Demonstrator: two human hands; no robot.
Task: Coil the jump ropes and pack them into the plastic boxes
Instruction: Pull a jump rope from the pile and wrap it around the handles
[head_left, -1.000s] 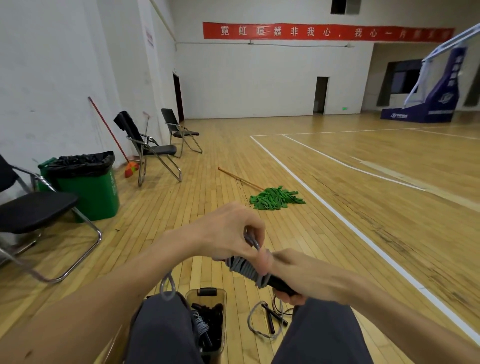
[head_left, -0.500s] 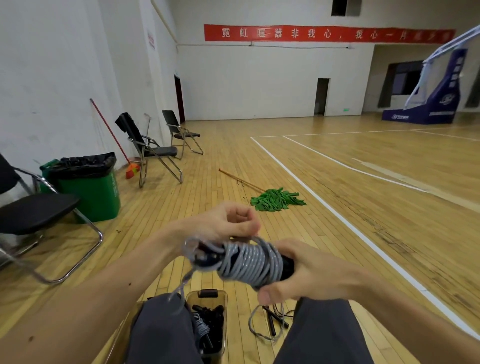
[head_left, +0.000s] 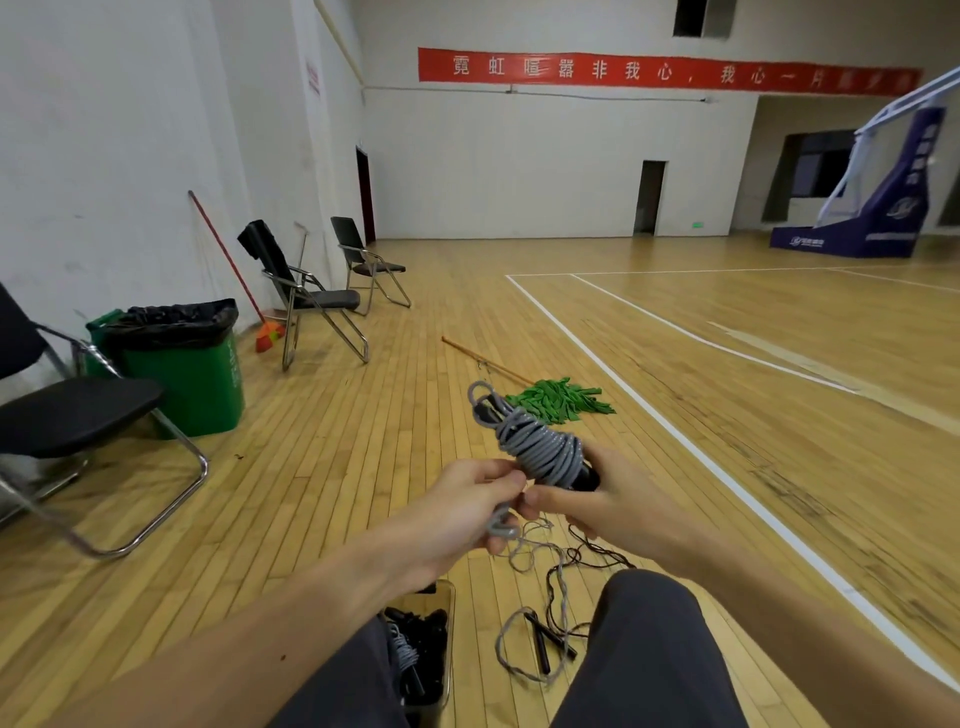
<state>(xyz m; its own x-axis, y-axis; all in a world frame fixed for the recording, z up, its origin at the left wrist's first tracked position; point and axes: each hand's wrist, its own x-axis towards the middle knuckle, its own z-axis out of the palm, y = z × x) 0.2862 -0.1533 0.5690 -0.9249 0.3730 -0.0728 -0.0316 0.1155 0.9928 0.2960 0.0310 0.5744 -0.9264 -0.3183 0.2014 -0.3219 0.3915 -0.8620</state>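
The plastic box (head_left: 450, 644) sits on the floor (head_left: 337, 467) between my knees, with loose ropes (head_left: 543, 649) just right of it. Above it my right hand (head_left: 613, 506) grips the handles of the coiled grey jump rope (head_left: 543, 452), and my left hand (head_left: 457, 514) pinches its free tail (head_left: 501, 527). If that tail slips before it is tucked, the wraps could spring loose.

- Jump rope (head_left: 543, 449): grey braided cord with pale flecks, wound over matt black handles (head_left: 588, 477).
- Plastic box (head_left: 450, 623): clear, smooth plastic with a light sheen.
- Floor (head_left: 363, 467): narrow wooden boards, varnished and glossy, scuffed in places.
- Folding chair (head_left: 78, 413): shiny metal tube frame, matt black padded seat.
- Bin (head_left: 197, 389): smooth green plastic, lined with a crinkled glossy black bag (head_left: 171, 317).
- Mop (head_left: 558, 400): green cloth strips on a bare wooden pole (head_left: 483, 361).
- Trousers (head_left: 649, 649): matt grey cloth.
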